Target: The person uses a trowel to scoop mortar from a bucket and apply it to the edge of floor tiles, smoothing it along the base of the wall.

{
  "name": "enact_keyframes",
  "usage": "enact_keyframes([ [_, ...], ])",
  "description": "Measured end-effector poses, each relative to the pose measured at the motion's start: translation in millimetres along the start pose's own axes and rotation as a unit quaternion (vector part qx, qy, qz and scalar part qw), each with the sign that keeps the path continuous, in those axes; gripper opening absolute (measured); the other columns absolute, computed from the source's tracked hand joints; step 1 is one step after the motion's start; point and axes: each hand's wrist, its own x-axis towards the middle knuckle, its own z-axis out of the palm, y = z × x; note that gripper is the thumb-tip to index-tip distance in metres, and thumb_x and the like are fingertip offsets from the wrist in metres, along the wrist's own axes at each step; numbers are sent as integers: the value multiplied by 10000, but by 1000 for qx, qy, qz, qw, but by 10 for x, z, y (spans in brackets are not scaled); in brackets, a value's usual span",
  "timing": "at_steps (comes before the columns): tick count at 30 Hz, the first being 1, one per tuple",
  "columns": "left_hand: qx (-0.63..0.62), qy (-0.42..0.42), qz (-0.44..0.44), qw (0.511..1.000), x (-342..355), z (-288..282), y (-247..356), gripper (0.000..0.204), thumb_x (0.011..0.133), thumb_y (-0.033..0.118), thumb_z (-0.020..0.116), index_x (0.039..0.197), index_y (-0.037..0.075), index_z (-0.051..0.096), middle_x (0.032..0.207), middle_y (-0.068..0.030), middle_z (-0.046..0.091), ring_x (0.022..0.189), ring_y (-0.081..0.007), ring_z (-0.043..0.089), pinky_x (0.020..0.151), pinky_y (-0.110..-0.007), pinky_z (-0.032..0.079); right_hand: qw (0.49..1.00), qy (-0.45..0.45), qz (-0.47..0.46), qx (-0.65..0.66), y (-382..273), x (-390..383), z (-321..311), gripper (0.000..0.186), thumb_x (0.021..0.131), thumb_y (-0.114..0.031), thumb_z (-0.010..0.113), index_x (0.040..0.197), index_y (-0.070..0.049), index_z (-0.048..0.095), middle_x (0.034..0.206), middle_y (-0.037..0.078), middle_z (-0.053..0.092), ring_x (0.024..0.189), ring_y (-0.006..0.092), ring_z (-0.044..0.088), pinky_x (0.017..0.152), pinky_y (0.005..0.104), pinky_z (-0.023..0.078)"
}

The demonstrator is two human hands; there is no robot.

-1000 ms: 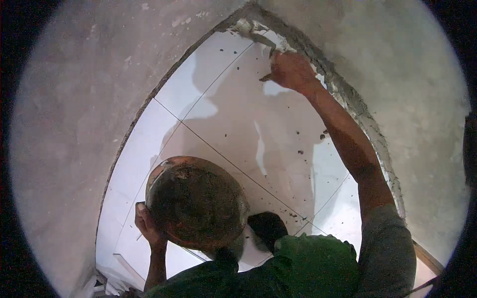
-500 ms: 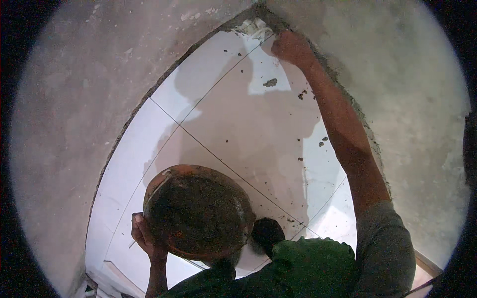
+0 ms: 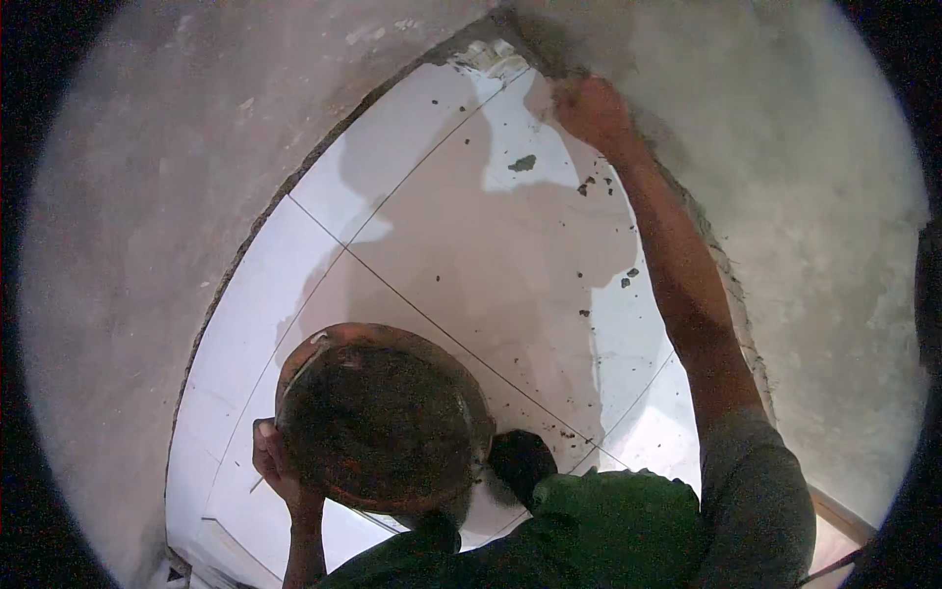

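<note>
My left hand (image 3: 276, 457) grips the left rim of a round basin (image 3: 383, 417), dark inside with a worn orange rim, at the lower middle. My right hand (image 3: 593, 112) is closed at the mortar strip along the right wall, close to the far corner; what it holds, if anything, is hidden and blurred. Pale, lumpy material (image 3: 491, 57) lies in that corner where the white tiles (image 3: 240, 324) end. Dark grey crumbs and a larger lump (image 3: 522, 163) are scattered on the tiles beside my right arm.
Bare plastered walls (image 3: 118, 245) rise on both sides, meeting at the far corner. My dark shoe (image 3: 520, 461) and green-clothed leg are at the bottom, beside the basin. A wooden strip (image 3: 839, 515) shows at the lower right, and a thin pale strip lies at the lower left.
My right hand moved up and right along the wall, then slightly down, uncovering a grey lump on the tiles. The basin in my left hand has shifted a little lower and leftward in view.
</note>
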Motion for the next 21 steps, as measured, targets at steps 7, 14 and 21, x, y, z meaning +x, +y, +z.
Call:
enact_keyframes([
  [7,31,-29,69,997,18,-23,-23,414,1119,367,411,804,98,401,736,21,434,679,-90,404,630,-281,394,994,-105,19,22,15,-178,-248,351,918,-293,575,1021,9,721,955,218,731,887,449,698,853,539,568],
  [14,3,-2,37,999,18,-39,-102,457,1049,501,535,807,122,451,727,30,439,671,-105,419,617,-302,405,982,-43,129,133,98,-746,-600,393,879,-314,608,1080,10,704,994,261,713,957,457,683,899,536,545],
  [21,-1,-10,53,999,22,2,-68,437,1117,381,414,795,85,399,738,18,425,694,-89,398,635,-276,383,976,-119,149,105,-9,-593,-279,395,845,-292,615,1105,-13,716,1080,254,707,1034,444,673,949,547,535],
])
